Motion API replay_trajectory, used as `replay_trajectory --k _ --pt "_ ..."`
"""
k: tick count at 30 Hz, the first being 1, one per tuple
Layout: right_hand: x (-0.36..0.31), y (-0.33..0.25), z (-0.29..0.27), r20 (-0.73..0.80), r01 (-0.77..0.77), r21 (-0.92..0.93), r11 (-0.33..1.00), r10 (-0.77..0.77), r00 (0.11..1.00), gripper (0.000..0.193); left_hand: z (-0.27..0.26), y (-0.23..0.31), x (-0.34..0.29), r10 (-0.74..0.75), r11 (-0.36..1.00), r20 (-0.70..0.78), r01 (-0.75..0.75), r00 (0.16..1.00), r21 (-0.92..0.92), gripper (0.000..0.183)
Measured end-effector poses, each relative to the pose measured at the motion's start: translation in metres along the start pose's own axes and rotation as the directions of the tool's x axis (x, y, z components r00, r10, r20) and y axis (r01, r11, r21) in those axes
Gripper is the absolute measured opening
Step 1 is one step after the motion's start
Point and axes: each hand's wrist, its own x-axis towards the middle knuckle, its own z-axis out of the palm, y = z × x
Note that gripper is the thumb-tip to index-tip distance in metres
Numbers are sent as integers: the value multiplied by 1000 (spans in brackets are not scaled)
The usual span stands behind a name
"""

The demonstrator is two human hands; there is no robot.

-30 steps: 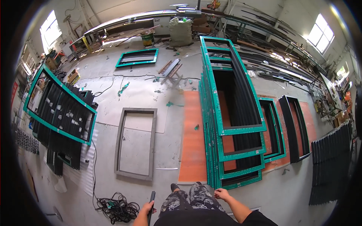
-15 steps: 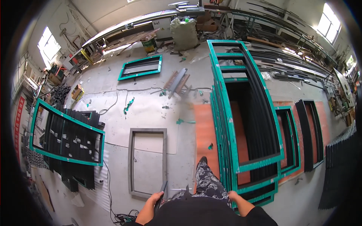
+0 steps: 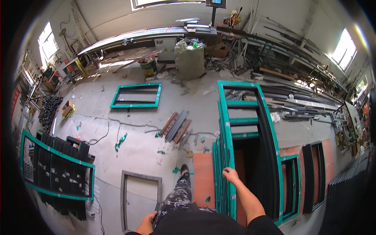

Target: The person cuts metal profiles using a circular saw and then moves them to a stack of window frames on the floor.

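Note:
My left hand (image 3: 146,225), low in the picture at my side, is closed on a short dark bar (image 3: 157,213); its exact kind is hard to make out. My right hand (image 3: 230,175) is raised in front of me with its fingers curled, and no object shows in it. It overlaps the near-left side of a tall stack of green-taped window frames (image 3: 232,156); whether it touches them I cannot tell. A bare grey frame (image 3: 124,196) lies on the floor beyond my left hand. My shoe (image 3: 184,169) is on the floor ahead.
Dark profiles on low wooden trestles (image 3: 176,127) stand ahead. A small green-taped frame (image 3: 135,106) is farther left. Another green-taped frame (image 3: 58,152) leans over black profiles at left. An orange mat (image 3: 203,168) lies under the stack. Cable and tape scraps (image 3: 121,141) litter the floor.
My right hand has swung up and forward from beside my hip to in front of the frame stack. My left hand keeps the dark bar. My view has tilted up, and one leg has stepped forward.

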Motion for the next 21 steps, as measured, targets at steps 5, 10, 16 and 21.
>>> replay_trajectory --k 5,10,16,21 --pt "60 20 -7 223 -181 -182 966 220 950 21 -37 225 20 19 929 -125 28 992 369 40" --pt "104 82 -54 136 -510 159 845 493 859 17 30 530 -58 500 866 -166 -494 850 80 33" --pt "261 29 -110 95 -541 134 830 533 841 11 46 756 -80 772 625 -313 -573 553 530 49" --pt "450 -18 -185 -163 -297 14 955 296 941 20 107 830 -72 667 721 -363 -441 650 535 48"
